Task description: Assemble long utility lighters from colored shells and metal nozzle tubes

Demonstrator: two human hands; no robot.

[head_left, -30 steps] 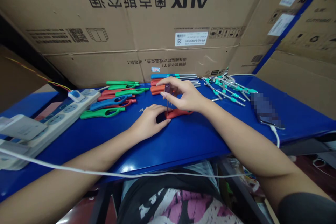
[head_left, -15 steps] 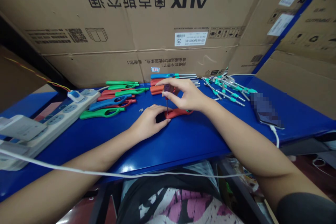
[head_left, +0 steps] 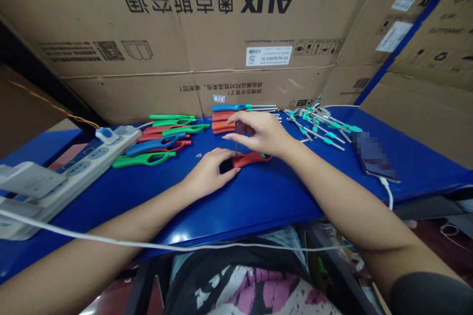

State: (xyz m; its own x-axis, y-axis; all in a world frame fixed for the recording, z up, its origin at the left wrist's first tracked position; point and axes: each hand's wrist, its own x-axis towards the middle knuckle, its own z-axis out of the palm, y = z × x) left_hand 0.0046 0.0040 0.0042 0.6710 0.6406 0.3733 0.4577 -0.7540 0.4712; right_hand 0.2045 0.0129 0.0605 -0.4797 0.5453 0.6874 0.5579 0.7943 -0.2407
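A red lighter casing (head_left: 252, 158) lies flat on the blue table, with a bit of green at its right end. My left hand (head_left: 210, 171) is closed on the casing's left end, thumb and forefinger pinching it. Above it, my right hand (head_left: 266, 132) grips the dark handle of a screwdriver (head_left: 240, 129). The screwdriver stands nearly upright, its thin shaft reaching down to the casing's left end. The very tip is too small to make out. Just left of my left hand sit tiny metal screws (head_left: 199, 155).
Green, red and blue casings (head_left: 155, 143) are piled at left beside a white power strip (head_left: 92, 162). Behind my hands lie lighters with metal tubes (head_left: 231, 108). Metal rods with green parts (head_left: 321, 125) and a phone (head_left: 375, 155) are at right. A white cable (head_left: 177, 246) crosses in front.
My right hand's fingers have shifted around the screwdriver handle, thumb now more extended, and the handle has moved slightly right. My left hand and the red casing stay in place.
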